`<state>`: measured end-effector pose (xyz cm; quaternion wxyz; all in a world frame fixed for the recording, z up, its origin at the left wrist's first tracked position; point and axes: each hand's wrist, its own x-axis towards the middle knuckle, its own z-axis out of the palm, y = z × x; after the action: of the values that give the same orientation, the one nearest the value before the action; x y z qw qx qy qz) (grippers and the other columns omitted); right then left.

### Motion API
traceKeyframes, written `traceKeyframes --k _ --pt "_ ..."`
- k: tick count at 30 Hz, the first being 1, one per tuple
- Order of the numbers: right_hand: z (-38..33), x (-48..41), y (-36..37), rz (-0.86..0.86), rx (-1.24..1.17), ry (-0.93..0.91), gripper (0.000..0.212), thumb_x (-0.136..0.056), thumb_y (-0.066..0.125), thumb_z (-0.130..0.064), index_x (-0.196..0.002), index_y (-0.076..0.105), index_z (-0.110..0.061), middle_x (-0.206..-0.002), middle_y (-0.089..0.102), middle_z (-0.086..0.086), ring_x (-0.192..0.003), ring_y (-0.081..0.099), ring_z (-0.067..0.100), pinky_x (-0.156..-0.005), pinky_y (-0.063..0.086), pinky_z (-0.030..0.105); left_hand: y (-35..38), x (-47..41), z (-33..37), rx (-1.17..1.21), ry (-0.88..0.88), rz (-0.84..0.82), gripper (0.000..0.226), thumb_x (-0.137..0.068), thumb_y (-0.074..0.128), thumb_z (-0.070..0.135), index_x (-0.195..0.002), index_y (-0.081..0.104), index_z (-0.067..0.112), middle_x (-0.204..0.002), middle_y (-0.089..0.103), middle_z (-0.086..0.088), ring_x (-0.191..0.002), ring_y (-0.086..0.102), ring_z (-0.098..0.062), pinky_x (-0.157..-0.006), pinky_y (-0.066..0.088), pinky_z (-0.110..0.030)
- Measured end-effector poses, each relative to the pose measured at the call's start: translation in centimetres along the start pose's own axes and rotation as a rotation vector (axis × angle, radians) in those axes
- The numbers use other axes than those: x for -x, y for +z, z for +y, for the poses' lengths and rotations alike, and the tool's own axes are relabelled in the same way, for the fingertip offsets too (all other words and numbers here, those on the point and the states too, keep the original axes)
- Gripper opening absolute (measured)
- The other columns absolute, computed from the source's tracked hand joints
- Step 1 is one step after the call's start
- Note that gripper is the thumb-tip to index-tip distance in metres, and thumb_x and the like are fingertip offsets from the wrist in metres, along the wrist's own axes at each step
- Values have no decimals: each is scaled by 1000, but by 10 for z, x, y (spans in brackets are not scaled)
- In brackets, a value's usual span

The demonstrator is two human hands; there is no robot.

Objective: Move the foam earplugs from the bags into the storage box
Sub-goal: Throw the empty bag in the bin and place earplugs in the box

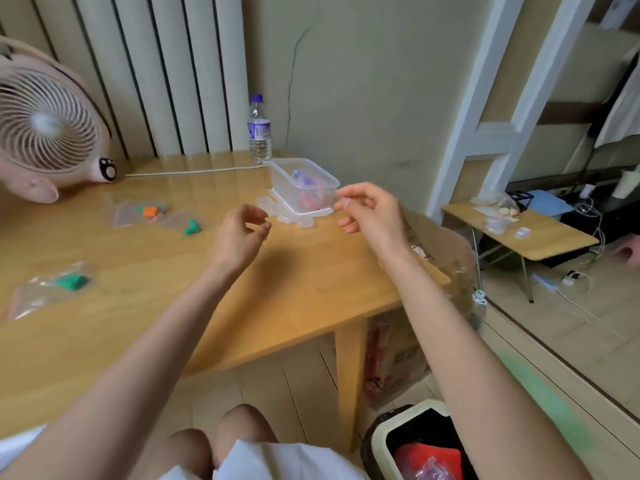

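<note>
No text, brand or number can be read. The water bottle [260, 147] at the back of the table carries a purple label [259, 130] with pale print on it, too blurred to make out. The red carton [381, 355] under the table's edge shows faint markings on its side, also too blurred to read.

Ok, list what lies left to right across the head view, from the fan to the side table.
fan → orange earplug → left hand → storage box → right hand → side table
</note>
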<state>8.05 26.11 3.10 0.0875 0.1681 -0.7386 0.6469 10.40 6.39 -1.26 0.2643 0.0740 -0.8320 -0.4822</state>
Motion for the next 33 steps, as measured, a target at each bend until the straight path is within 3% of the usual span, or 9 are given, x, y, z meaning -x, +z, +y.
traceKeyframes --k 8,12,16,20,22,25,27,30,33 --pt "20 -41 122 -218 58 62 19 -86 52 2 -92 63 -12 -87 63 9 -51 55 14 -47 46 20 -72 -25 -73 -321 -115 96 15 -86 63 14 -99 68 11 -117 61 -10 -109 55 -28 -88 40 -31" --pt "39 -60 171 -283 143 104 15 -87 55 -2 -90 64 -14 -80 61 2 -53 57 14 -46 46 20 -84 -34 -99 -420 -152 -44 40 -87 63 23 -125 58 12 -144 42 -4 -138 28 -24 -110 19 -29" --pt "60 -71 208 -338 243 131 23 -83 59 -8 -73 60 -28 -73 57 -9 -77 59 18 -75 54 40 -86 -40 -107 -603 -199 -216 50 -89 56 43 -134 49 24 -157 14 1 -144 9 -23 -116 10 -34" --pt "71 -75 224 -331 284 165 24 -83 56 -4 -83 65 -27 -87 62 -4 -88 61 19 -86 54 43 -81 -42 -107 -739 -139 -251 55 -91 48 49 -139 42 24 -154 25 7 -144 13 -16 -115 3 -42" --pt "69 -75 224 -297 279 143 39 -79 49 6 -104 66 -19 -102 63 -1 -103 60 21 -91 50 39 -83 -42 -110 -624 -50 -128 44 -89 56 39 -128 55 18 -144 42 3 -138 29 -17 -113 11 -40" --pt "61 -73 217 -348 167 97 63 -74 44 16 -127 52 -15 -129 54 3 -117 49 18 -97 42 28 -93 -43 -98 -103 -39 145 12 -84 66 11 -95 67 9 -109 65 -5 -109 59 -20 -93 39 -23" --pt "53 -68 214 -457 -58 138 62 -77 52 18 -131 47 -11 -123 55 9 -112 52 18 -89 45 20 -102 -43 -86 254 -130 211 10 -80 69 4 -86 63 10 -93 67 -5 -88 65 -16 -87 48 -23" --pt "44 -63 214 -545 -269 267 35 -84 58 8 -114 55 -9 -93 64 6 -76 62 11 -65 49 13 -108 -42 -77 550 -241 204 21 -78 70 -2 -94 60 5 -92 64 -10 -81 64 -16 -79 56 -25" --pt "44 -61 214 -482 -252 276 26 -83 63 4 -103 57 -12 -79 64 3 -61 57 8 -52 40 15 -110 -39 -71 611 -289 213 45 -81 67 4 -122 49 8 -107 59 -13 -84 62 -16 -66 56 -19"
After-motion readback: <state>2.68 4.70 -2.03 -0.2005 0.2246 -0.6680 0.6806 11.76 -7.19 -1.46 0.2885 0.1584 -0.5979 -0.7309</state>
